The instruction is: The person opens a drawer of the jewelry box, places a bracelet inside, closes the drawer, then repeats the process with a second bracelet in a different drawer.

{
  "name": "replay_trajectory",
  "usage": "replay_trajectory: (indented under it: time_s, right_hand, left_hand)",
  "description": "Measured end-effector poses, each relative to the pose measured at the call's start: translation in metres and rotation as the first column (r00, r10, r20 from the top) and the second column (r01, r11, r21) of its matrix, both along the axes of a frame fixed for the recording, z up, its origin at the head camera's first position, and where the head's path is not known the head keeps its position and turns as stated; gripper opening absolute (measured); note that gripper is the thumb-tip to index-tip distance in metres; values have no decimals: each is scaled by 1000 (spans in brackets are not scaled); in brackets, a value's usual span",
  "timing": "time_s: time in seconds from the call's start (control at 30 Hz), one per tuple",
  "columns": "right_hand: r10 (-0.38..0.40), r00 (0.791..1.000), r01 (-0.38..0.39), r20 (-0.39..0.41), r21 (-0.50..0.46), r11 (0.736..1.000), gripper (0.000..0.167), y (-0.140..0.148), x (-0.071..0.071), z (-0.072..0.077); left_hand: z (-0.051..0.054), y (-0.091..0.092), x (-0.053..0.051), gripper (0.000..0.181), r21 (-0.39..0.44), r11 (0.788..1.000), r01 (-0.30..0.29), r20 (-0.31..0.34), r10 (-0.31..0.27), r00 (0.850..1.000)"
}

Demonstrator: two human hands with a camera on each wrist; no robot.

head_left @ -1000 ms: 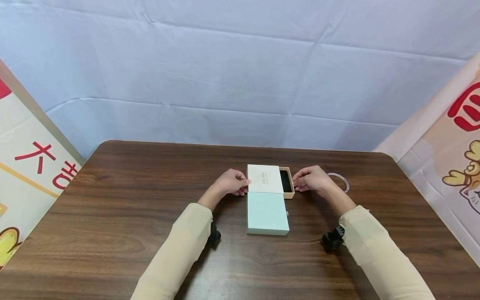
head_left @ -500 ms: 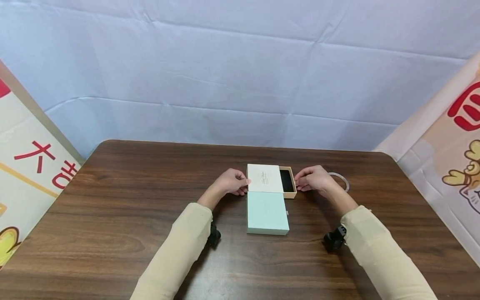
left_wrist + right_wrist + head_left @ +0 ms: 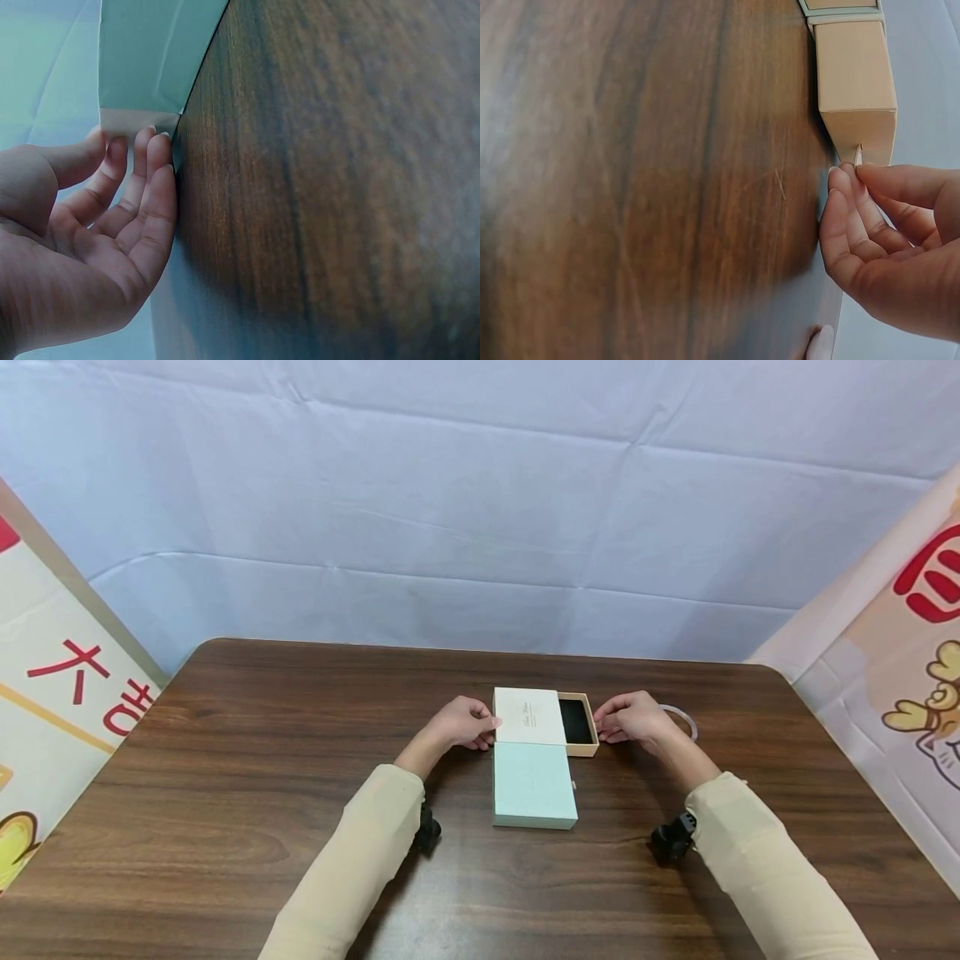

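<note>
L hand (image 3: 459, 724) on the white sleeve (image 3: 528, 716): thumb over the top edge, bent fingertips against its L end, a narrow hold! Over on the opp. side, R hand (image 3: 637, 720) has the pull tab (image 3: 859, 155) pinched btwn thumb + index, the other fingers bent alongside. That tab's on the end of the tan tray (image 3: 582, 749), part-way out of the sleeve's R end, black lining (image 3: 575, 721) showing!

Position check: sleeve + tray lie flat nr the back edge of the wooden worktop (image 3: 225, 777), approx. midway btwn its two back corners. Mint box (image 3: 535, 785) sits right in front, touching the sleeve, shut, w/ a small tab on its R side. Pale ring (image 3: 693, 727) lies out toward the back R corner, partly hidden behind the R hand, apart from the tray. Blue-white cloth (image 3: 480, 510) hangs beyond the back edge.
</note>
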State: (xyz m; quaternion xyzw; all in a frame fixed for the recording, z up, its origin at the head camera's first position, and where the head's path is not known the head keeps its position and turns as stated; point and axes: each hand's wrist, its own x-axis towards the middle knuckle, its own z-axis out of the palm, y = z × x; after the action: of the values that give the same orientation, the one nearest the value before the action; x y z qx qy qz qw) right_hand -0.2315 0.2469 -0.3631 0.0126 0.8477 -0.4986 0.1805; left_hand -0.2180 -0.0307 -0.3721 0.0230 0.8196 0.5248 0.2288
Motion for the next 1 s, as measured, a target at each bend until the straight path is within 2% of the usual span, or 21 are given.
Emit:
replay_trajectory:
  time_s: [1.0]
  right_hand:
    - [-17,1000,17,-2,18,1000,16,13,2,2]
  left_hand:
    - [0,-1,0,21,-5,1000,9,2,-9,1000]
